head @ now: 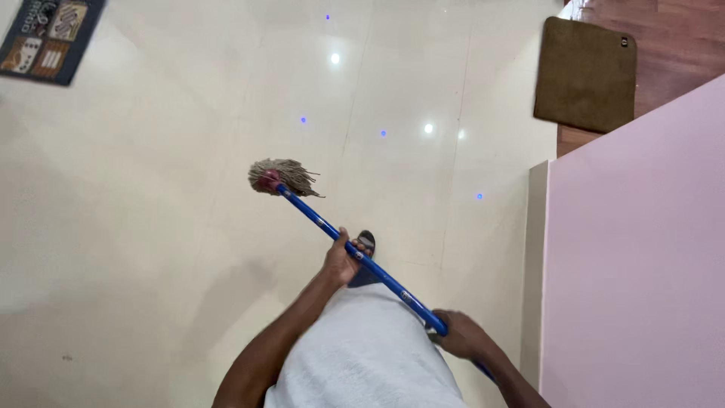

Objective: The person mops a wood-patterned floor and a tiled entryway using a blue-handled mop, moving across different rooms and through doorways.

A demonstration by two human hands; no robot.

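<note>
A mop with a blue handle (317,221) and a grey string head (283,176) on a red socket rests its head on the cream tiled floor (151,189) ahead of me. My left hand (343,261) grips the handle about midway along. My right hand (459,335) grips the handle near its upper end, close to my hip. I wear a white garment, and one foot in a dark sandal (366,257) shows just behind my left hand.
A pink wall (634,249) with a cream edge stands close on my right. A brown doormat (585,73) lies by wooden flooring at the top right. A dark patterned mat (47,36) lies at the top left.
</note>
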